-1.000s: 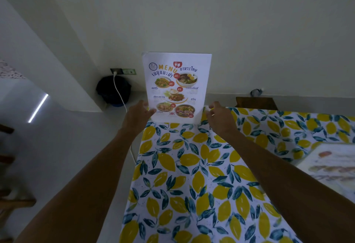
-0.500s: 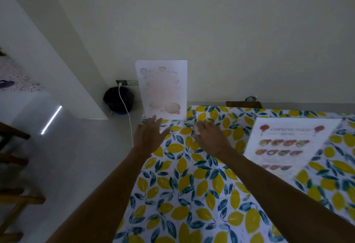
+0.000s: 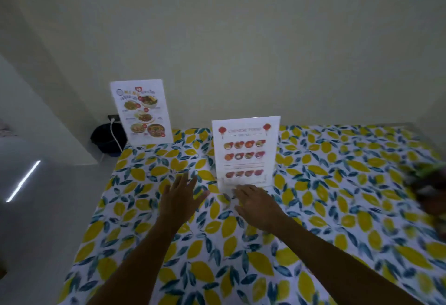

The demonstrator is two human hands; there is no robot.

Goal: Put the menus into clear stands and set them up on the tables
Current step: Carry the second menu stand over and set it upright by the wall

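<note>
Your left hand (image 3: 179,197) hovered flat, fingers spread, over the lemon cloth (image 3: 325,208). Your right hand (image 3: 255,205) reached the foot of the Chinese menu (image 3: 245,152), which stood upright. The Thai menu (image 3: 142,111) stood at the table's far left corner.

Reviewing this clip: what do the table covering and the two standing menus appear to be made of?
Table covering: looks like printed fabric or thin vinyl with a lemon-and-leaf pattern; matte, slightly rippled.
Thai menu and Chinese menu: white printed paper sheets standing upright, presumably in clear plastic stands; a faint transparent base edge shows under the Chinese one.
</note>
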